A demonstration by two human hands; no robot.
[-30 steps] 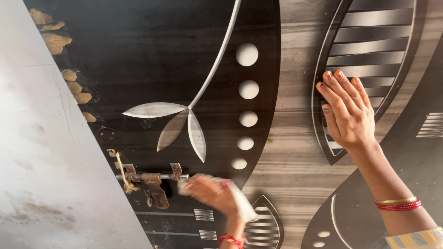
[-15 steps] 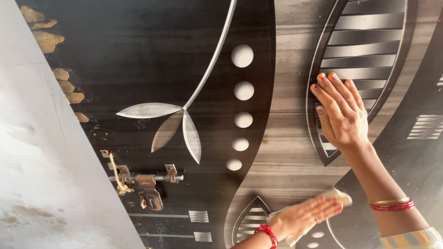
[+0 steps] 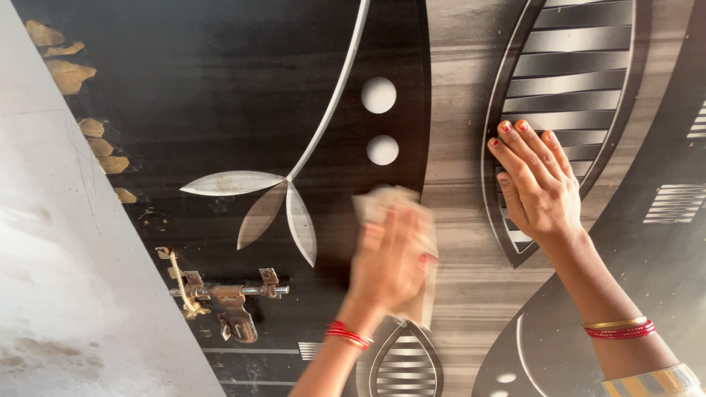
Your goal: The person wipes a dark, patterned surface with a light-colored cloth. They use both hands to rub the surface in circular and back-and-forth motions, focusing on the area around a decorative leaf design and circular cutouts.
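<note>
A large laminated door (image 3: 220,88), dark with grey wood-grain bands and pale leaf and dot patterns, fills the view; a pale wall (image 3: 59,257) is seen at its left edge. The panel is being wiped, so the step in hand is judged to be the cleaning of the middle of the door. The right hand (image 3: 540,184) is laid open and flat against a striped leaf shape, all fingers spread, holding nothing. The left hand (image 3: 390,261), blurred, is pressed over a pale cloth (image 3: 386,202), which is gripped against the door by the row of white dots. A rusty sliding bolt (image 3: 224,292) is mounted low at the left, apart from both hands. No containers are seen.
</note>
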